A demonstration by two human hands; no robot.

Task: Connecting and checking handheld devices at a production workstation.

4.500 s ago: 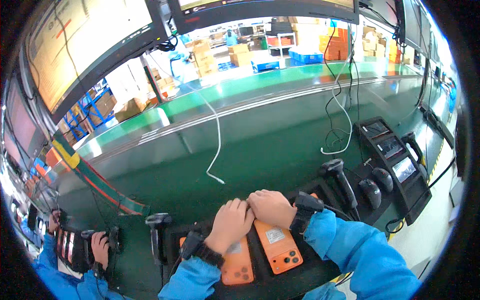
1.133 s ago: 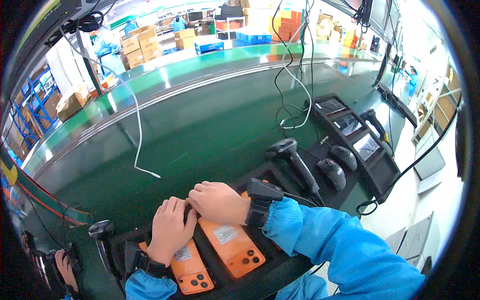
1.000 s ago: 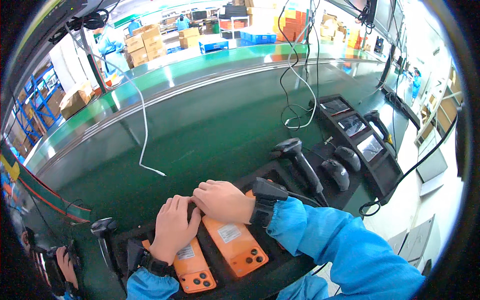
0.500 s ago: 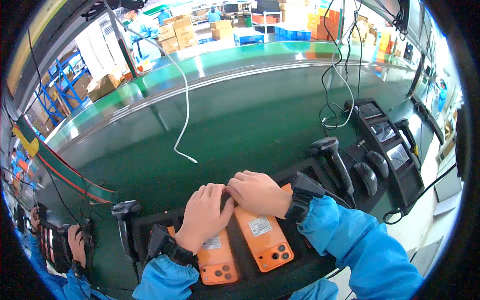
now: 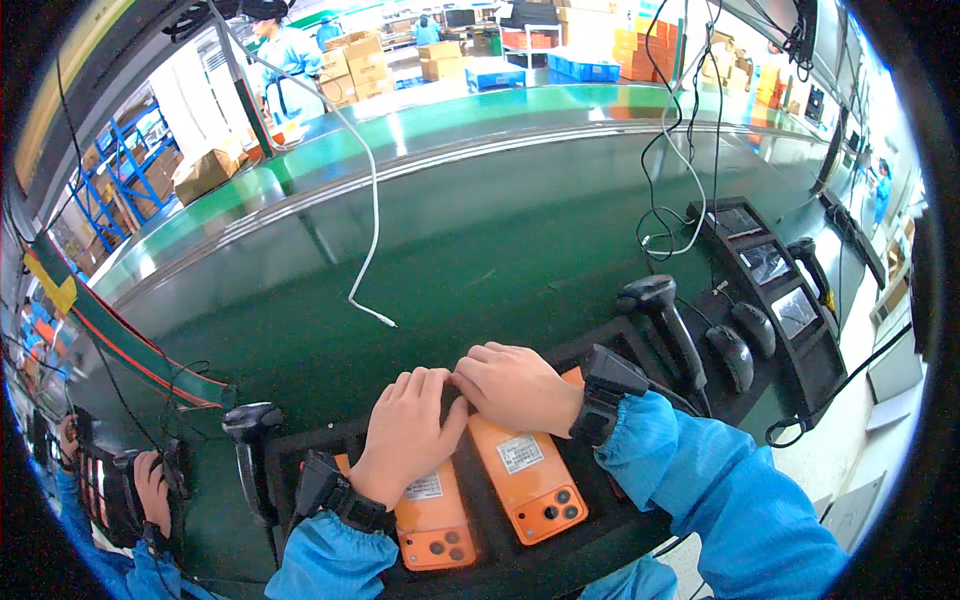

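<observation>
Two orange smartphones lie backs up and side by side in a black tray [image 5: 500,550], with their camera ends toward me. My left hand [image 5: 412,425] covers the far end of the left smartphone [image 5: 435,520], its fingers bent down over that edge and its thumb along the inner side. Over the far end of the right smartphone [image 5: 535,485] lies my right hand [image 5: 520,388], fingers curled and fingertips hidden. The hands touch in the middle. Each phone bears a white printed label, the left one partly covered. More orange surfaces peek out beside both wrists, which wear black devices.
Handheld scanners stand to the left [image 5: 252,430] and right [image 5: 665,320]. Two black mice [image 5: 733,358] and a black rack with screens [image 5: 770,265] are at right. A white cable [image 5: 375,200] hangs over the green conveyor [image 5: 480,240]. Another person's hand [image 5: 152,490] shows at left.
</observation>
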